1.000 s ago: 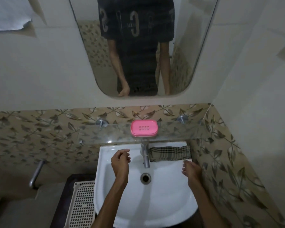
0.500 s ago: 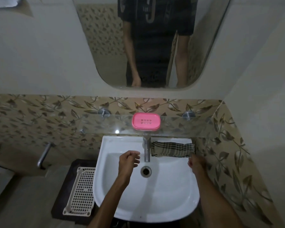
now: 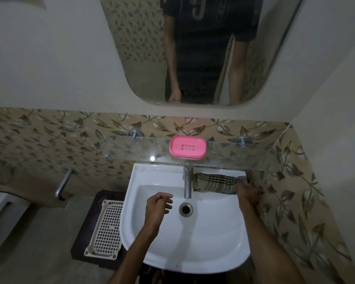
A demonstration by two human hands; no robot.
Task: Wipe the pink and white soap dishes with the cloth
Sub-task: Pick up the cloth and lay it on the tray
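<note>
Cloth (image 3: pixel 215 183) on the sink (image 3: pixel 162 177) ledge, far end under right hand (image 3: pixel 248 192); grip unclear. Left hand (image 3: pixel 157 206) loosely curled, holding nothing, over the basin.

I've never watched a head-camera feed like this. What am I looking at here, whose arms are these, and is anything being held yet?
There is one picture, from a camera worn on a person's head, looking down at a white sink. The arms are that person's own; the mirror above reflects their body. The left hand hangs over the basin, fingers loosely curled, holding nothing. The right hand reaches the checked cloth lying on the sink's back ledge beside the tap; whether it grips the cloth I cannot tell. The pink soap dish sits on the glass shelf. No white dish is visible.
</note>
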